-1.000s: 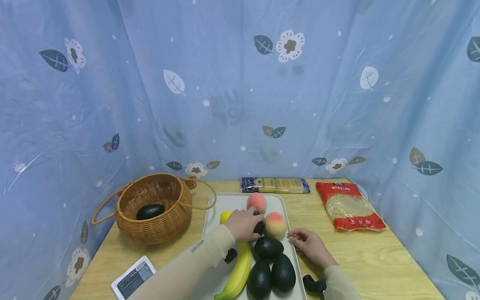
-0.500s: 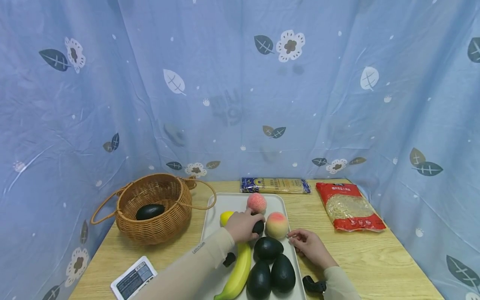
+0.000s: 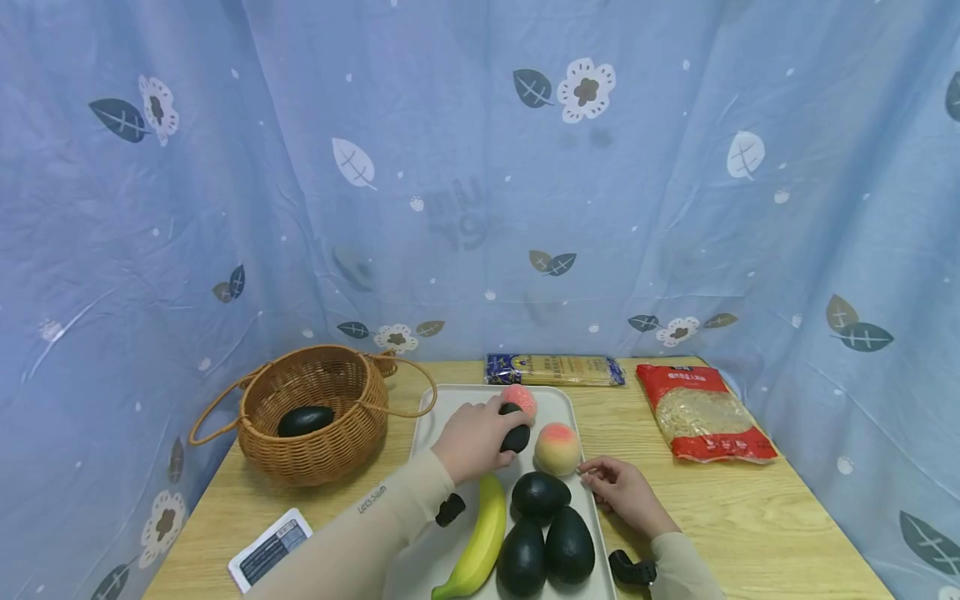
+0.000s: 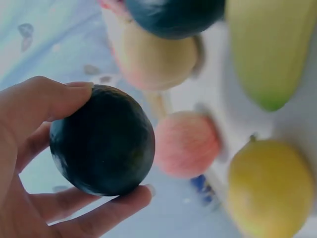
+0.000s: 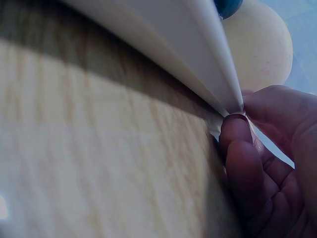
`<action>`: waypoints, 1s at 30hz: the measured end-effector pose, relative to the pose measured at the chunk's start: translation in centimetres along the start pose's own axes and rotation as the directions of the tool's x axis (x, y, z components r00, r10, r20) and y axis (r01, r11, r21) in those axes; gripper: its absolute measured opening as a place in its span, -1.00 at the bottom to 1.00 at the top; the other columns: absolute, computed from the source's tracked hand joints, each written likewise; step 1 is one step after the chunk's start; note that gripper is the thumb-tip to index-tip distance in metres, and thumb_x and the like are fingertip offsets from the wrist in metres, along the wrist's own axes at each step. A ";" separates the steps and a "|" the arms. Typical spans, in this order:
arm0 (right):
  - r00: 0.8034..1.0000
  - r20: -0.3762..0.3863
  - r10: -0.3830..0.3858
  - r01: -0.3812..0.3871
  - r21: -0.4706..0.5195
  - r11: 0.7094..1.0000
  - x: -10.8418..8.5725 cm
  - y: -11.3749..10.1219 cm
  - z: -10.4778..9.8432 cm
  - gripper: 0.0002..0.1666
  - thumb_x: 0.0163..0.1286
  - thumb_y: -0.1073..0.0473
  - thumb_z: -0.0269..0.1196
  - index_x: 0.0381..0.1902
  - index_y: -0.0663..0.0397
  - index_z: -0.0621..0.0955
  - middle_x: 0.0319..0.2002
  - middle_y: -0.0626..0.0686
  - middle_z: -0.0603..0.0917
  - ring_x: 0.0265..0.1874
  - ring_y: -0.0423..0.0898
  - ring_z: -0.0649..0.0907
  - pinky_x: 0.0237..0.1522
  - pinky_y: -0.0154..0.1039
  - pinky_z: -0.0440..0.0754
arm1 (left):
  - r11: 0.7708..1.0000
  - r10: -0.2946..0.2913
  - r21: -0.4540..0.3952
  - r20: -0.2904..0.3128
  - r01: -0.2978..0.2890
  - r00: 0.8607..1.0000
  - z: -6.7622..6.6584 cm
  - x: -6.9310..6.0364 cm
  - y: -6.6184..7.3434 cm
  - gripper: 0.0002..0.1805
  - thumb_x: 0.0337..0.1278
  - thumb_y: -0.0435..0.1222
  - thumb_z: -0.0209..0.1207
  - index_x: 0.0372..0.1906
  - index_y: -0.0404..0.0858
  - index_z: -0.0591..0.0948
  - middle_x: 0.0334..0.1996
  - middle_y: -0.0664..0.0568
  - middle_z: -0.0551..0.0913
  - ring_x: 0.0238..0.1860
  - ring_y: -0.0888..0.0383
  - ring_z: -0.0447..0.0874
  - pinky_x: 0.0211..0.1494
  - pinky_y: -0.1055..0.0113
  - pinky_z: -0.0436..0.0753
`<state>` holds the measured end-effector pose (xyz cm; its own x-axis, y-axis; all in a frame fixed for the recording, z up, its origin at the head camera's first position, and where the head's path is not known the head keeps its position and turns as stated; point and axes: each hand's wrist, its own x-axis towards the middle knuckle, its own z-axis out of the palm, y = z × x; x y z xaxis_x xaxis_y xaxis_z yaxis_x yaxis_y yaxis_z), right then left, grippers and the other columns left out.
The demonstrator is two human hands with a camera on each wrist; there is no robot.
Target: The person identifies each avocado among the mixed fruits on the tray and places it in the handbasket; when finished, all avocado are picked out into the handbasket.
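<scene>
My left hand (image 3: 474, 435) holds a dark avocado (image 4: 104, 141) with fingers and thumb curled round it, above the far half of the white tray (image 3: 441, 408). A pink peach (image 3: 522, 398) lies just behind it. A paler peach (image 3: 557, 450) sits to its right. At the tray's right rim, my right hand (image 3: 624, 497) pinches the edge between thumb and fingers. Several more avocados (image 3: 540, 496) are grouped on the tray, beside a banana (image 3: 480, 542). A yellow lemon-like fruit (image 4: 270, 188) shows in the left wrist view; the left hand hides it in the head view.
To the left of the tray stands a wicker basket (image 3: 322, 458), its handles folded outward, with one avocado (image 3: 306, 421) inside. Behind the tray lies a pack of noodles (image 3: 555, 370). A red bag (image 3: 705, 412) is at the back right. A white labelled device (image 3: 270, 546) lies front left.
My left hand has taken the avocado up off the tray and turned slightly, so more of the fruit shows. The right hand stays at the rim.
</scene>
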<state>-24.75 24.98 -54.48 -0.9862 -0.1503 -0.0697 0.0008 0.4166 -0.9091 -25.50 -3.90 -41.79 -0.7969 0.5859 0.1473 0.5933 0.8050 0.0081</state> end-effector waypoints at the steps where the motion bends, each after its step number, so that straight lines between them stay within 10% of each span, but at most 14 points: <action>1: 1.000 -0.002 0.006 -0.006 0.000 1.000 0.0 0.0 0.0 -0.83 0.51 0.35 0.28 0.00 0.26 0.70 -0.40 0.03 0.59 -0.51 -0.08 0.56 -0.50 -0.27 0.58 | 1.000 0.000 0.002 -0.009 0.000 1.000 -0.5 -0.2 0.0 -0.45 0.26 -0.01 0.44 0.33 0.15 0.62 0.23 -0.13 0.59 -0.16 -0.04 0.73 -0.07 0.10 0.66; 12: 1.000 0.004 0.011 -0.011 -0.015 1.000 0.0 0.3 0.1 -0.82 0.51 0.32 0.29 0.01 0.24 0.70 -0.38 0.02 0.59 -0.50 -0.07 0.56 -0.50 -0.26 0.58 | 0.981 -0.162 -0.112 -0.013 0.160 0.987 -5.0 -2.4 -3.8 -0.40 0.29 -0.10 0.44 0.41 0.10 0.57 0.25 -0.23 0.58 -0.08 -0.15 0.74 -0.09 -0.02 0.73; 20: 1.000 0.015 -0.002 0.002 -0.016 1.000 0.1 0.4 -0.3 -0.82 0.52 0.33 0.28 0.02 0.23 0.69 -0.37 0.03 0.59 -0.49 -0.07 0.57 -0.49 -0.26 0.60 | 0.976 -0.219 -0.021 -0.114 0.218 0.969 -8.1 -4.5 -7.6 -0.39 0.23 -0.06 0.47 0.38 0.03 0.61 0.26 -0.29 0.59 -0.27 -0.15 0.75 -0.18 -0.02 0.74; 30: 1.000 -0.006 0.027 -0.028 -0.023 0.999 0.3 0.2 -0.1 -0.83 0.52 0.37 0.26 0.00 0.20 0.71 -0.39 0.03 0.59 -0.49 -0.06 0.57 -0.49 -0.27 0.60 | 0.949 -0.315 -0.035 -0.103 0.313 0.944 -9.9 -6.1 -12.0 -0.35 0.24 -0.08 0.46 0.42 -0.01 0.58 0.20 -0.34 0.58 -0.44 -0.12 0.67 -0.29 -0.06 0.70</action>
<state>-25.04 25.08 -54.64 -0.9868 -0.1331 -0.0920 0.0241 0.4412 -0.8971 -26.66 -18.05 -32.97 -0.9271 0.2897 0.2379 0.3177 0.9441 0.0884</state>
